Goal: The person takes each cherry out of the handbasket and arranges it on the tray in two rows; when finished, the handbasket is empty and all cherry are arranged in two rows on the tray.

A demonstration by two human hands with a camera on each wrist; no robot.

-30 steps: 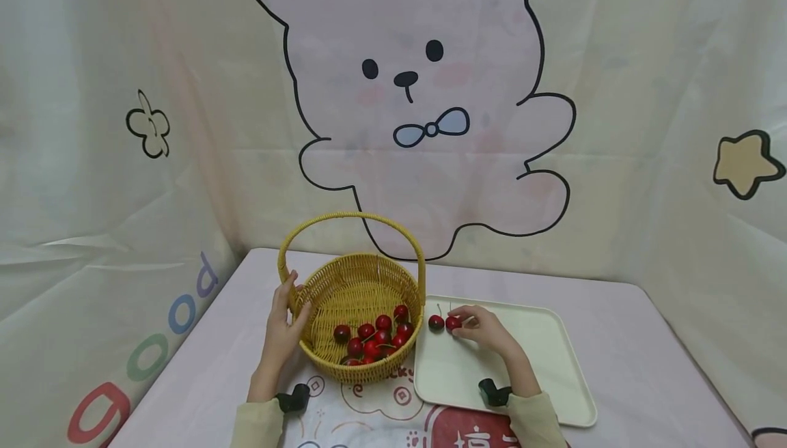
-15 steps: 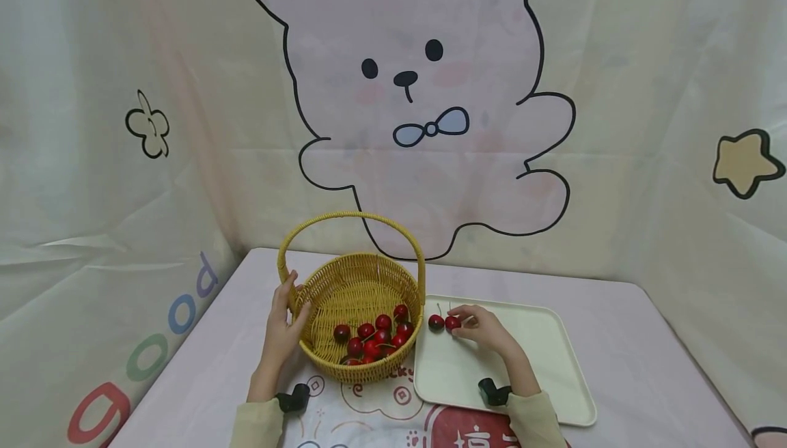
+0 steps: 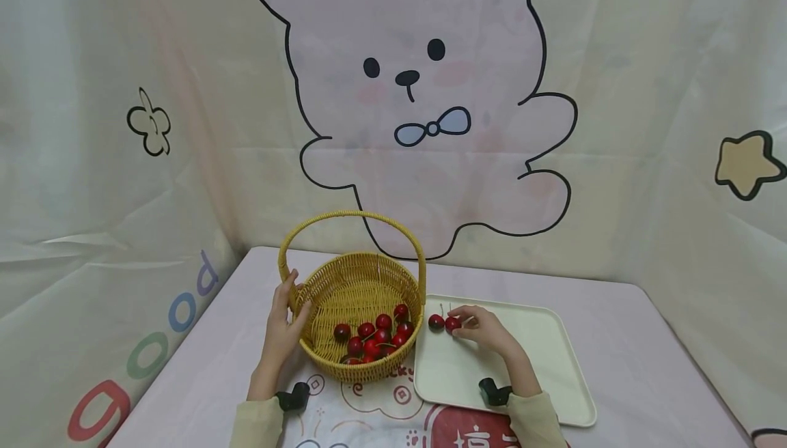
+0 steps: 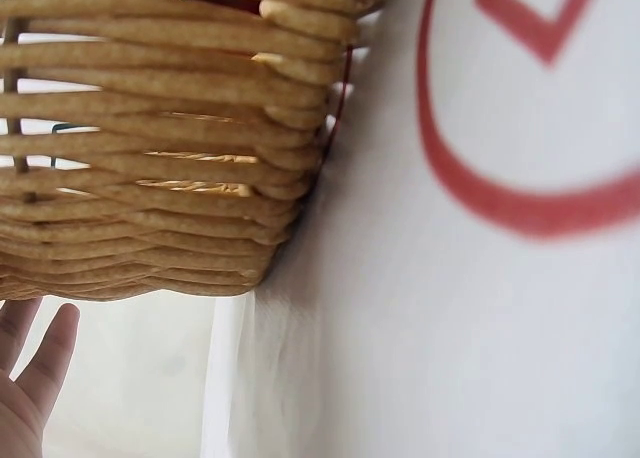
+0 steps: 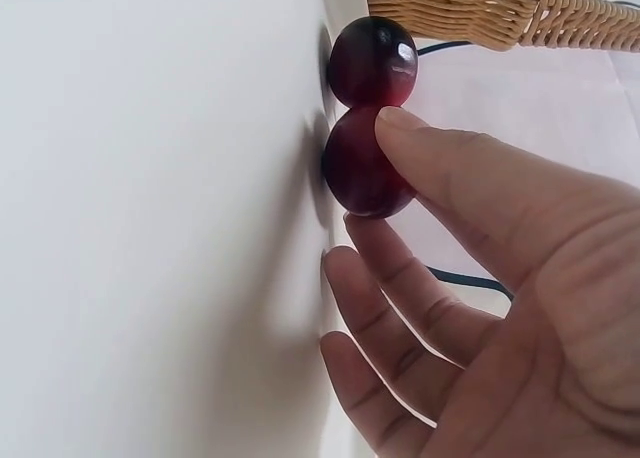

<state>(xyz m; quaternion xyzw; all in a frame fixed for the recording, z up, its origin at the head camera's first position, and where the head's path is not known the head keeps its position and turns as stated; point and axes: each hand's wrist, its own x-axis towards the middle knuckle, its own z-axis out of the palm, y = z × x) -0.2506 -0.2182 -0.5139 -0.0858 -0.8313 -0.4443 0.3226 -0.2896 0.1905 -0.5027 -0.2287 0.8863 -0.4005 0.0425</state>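
Observation:
A yellow wicker basket with a tall arched handle stands on the table, several red cherries gathered in its near part. At the basket's left side, my left hand rests its spread fingers and thumb by the rim and the foot of the handle. The left wrist view shows straight fingers beside the woven wall. Over the tray, my right hand pinches a dark red cherry between thumb and forefinger, its other fingers bent. A second cherry sits right against it, on the basket side.
The cream tray lies just right of the basket, its left edge close to the basket's rim. Under both is a pale cloth with red printing. A curtain with a cartoon animal hangs behind the table. Each wrist wears a dark camera mount.

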